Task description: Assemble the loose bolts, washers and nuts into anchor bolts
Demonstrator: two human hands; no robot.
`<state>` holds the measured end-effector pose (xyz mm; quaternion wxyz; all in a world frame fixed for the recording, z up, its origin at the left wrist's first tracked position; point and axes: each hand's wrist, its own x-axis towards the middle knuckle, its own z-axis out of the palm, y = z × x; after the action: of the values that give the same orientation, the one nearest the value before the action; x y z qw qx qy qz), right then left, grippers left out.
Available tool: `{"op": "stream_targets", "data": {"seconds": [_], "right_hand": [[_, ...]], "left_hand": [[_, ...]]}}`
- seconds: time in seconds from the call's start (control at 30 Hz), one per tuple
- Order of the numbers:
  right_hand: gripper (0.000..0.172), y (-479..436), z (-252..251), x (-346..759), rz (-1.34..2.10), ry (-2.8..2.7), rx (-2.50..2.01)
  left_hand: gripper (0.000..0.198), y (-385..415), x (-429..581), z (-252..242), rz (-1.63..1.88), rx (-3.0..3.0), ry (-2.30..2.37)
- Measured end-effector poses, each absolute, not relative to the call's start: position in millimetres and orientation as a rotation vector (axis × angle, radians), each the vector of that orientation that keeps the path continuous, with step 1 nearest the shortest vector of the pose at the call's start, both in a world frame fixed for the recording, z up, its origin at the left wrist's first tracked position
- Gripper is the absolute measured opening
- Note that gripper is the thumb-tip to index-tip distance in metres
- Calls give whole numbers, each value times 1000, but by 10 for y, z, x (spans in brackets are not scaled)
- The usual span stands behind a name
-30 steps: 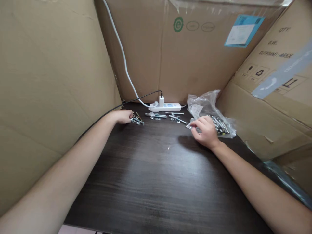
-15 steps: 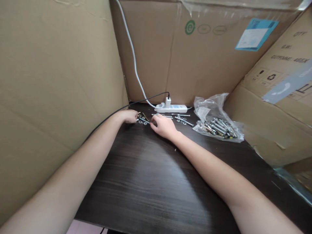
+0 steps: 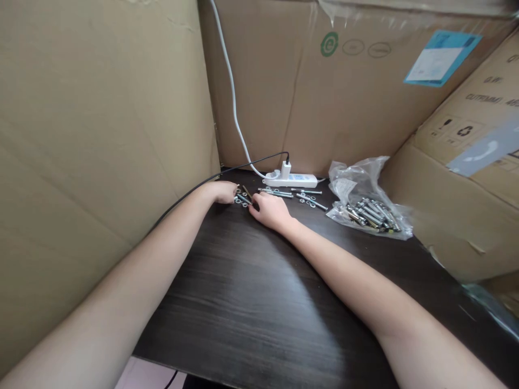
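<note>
My left hand (image 3: 222, 192) rests closed at the far left of the dark wooden table (image 3: 259, 302), its fingertips on a small cluster of bolts and nuts (image 3: 243, 199). Just right of that cluster lies my right hand (image 3: 270, 209), fingers curled and pinching at the end of a bolt. More loose bolts and washers (image 3: 298, 195) lie in a row in front of the white power strip (image 3: 292, 179). A clear plastic bag of bolts (image 3: 367, 205) sits further right, away from both hands.
Cardboard boxes wall the table on the left (image 3: 101, 119), back (image 3: 324, 81) and right (image 3: 466, 162). A white cable (image 3: 233, 97) and a black cable (image 3: 194, 189) run to the power strip.
My right hand left the plastic bag and crossed to the bolt cluster beside my left hand. The left hand has stayed put. The view shifted slightly left.
</note>
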<state>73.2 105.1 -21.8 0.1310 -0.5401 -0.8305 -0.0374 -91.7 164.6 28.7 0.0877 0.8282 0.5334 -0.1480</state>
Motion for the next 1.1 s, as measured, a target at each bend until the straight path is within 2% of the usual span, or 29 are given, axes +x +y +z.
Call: {"op": "stream_targets", "data": {"seconds": [0.2, 0.43, 0.7, 0.9, 1.1], "right_hand": [[21, 1001, -199, 796, -72, -2440, -1553], [17, 558, -141, 1155, -14, -2480, -1571], [3, -23, -145, 1813, 216, -2272, -1678], [9, -43, -240, 2192, 443, -1912, -1650], [16, -36, -238, 2370, 466, -1812, -1452]], "left_hand": [[24, 1518, -827, 274, -430, 2479, 1529], [16, 1035, -558, 230, -325, 2525, 1390], [11, 393, 31, -9, 84, 2646, 1257], [12, 307, 158, -143, 423, 2595, 1288], [9, 416, 47, -206, 755, 2322, 1138]]}}
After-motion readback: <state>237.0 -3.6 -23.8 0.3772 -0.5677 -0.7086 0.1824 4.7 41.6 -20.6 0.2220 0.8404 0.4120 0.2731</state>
